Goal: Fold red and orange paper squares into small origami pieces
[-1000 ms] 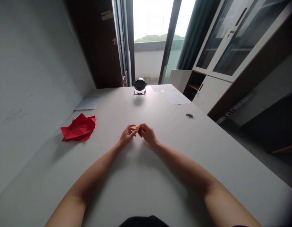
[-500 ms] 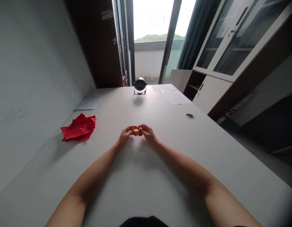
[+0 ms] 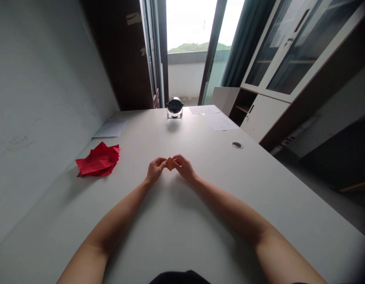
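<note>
1. We are pinching one side of a small orange paper (image 3: 170,164) with our left hand (image 3: 155,169).
2. We are pinching its other side with our right hand (image 3: 184,168).
3. We are holding it over the white table (image 3: 176,225), and red paper (image 3: 100,161) is lying to our left.

white table (image 3: 176,232) | creased red paper (image 3: 99,159), left | round device (image 3: 175,107), far end | sheets (image 3: 223,122), far right | paper (image 3: 109,129), far left
</note>
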A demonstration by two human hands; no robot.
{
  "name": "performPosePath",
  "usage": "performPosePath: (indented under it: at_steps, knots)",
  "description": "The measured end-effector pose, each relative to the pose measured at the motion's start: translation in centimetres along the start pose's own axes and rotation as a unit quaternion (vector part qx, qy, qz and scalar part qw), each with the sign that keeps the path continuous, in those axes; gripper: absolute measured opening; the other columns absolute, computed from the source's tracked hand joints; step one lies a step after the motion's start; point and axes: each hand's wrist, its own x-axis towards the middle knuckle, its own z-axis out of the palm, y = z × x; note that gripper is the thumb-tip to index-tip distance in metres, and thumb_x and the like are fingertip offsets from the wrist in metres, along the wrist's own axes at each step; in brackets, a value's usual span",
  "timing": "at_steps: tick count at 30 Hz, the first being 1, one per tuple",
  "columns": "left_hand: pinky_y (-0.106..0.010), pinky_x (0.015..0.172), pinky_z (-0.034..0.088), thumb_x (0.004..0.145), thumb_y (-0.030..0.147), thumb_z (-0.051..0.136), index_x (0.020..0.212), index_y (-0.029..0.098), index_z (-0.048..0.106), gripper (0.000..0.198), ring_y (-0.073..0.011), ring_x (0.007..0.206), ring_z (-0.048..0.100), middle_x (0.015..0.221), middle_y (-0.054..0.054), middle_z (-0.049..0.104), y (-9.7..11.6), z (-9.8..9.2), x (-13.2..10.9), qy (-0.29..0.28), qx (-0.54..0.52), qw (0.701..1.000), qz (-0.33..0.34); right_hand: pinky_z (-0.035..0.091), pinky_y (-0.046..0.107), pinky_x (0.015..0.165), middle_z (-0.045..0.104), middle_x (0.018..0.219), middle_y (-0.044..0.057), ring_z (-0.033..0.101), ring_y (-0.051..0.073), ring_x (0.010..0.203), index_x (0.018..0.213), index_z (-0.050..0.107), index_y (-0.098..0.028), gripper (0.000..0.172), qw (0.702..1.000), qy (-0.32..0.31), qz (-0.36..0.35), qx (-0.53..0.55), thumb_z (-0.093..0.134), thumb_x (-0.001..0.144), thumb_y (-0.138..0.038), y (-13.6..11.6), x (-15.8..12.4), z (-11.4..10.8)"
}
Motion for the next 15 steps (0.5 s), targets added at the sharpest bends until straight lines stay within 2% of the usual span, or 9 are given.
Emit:
performPosePath:
  at_steps: [3, 8, 15]
  knots:
    - [-0.032, 0.077, 0.050, 0.082, 0.038, 0.071, 0.088, 0.019, 0.074, 0.021, -0.0189, 0.078, 0.066, 0.085, -0.005, 0.073, 0.5, -0.3, -0.1, 0.023, 0.086, 0.995, 0.033, 0.049, 0.025, 0.065, 0.071, 0.077, 0.000, 0.064, 0.014, 0.067, 0.105, 0.063, -0.023, 0.028, 0.997, 0.001, -0.024, -0.075, 0.059, 0.092, -0.047, -0.4, -0.2, -0.3]
    - [-0.031, 0.074, 0.048, 0.084, 0.038, 0.071, 0.086, 0.021, 0.076, 0.018, -0.0188, 0.077, 0.064, 0.086, -0.005, 0.072, 1.6, -0.1, -0.6, 0.011, 0.121, 0.990, 0.066, 0.050, 0.026, 0.068, 0.073, 0.085, 0.002, 0.063, 0.014, 0.068, 0.115, 0.067, -0.025, 0.026, 0.987, -0.013, -0.061, -0.150, 0.055, 0.096, -0.040, -0.6, -0.4, -0.6]
    - [-0.029, 0.073, 0.048, 0.084, 0.032, 0.071, 0.085, 0.023, 0.075, 0.010, -0.0171, 0.077, 0.060, 0.086, -0.005, 0.066, 2.4, 0.1, -1.0, -0.009, 0.139, 0.983, 0.116, 0.048, 0.027, 0.069, 0.067, 0.088, 0.005, 0.060, 0.016, 0.076, 0.091, 0.070, -0.021, 0.022, 0.977, -0.016, -0.115, -0.181, 0.057, 0.096, -0.038, -1.1, -0.2, -0.8]
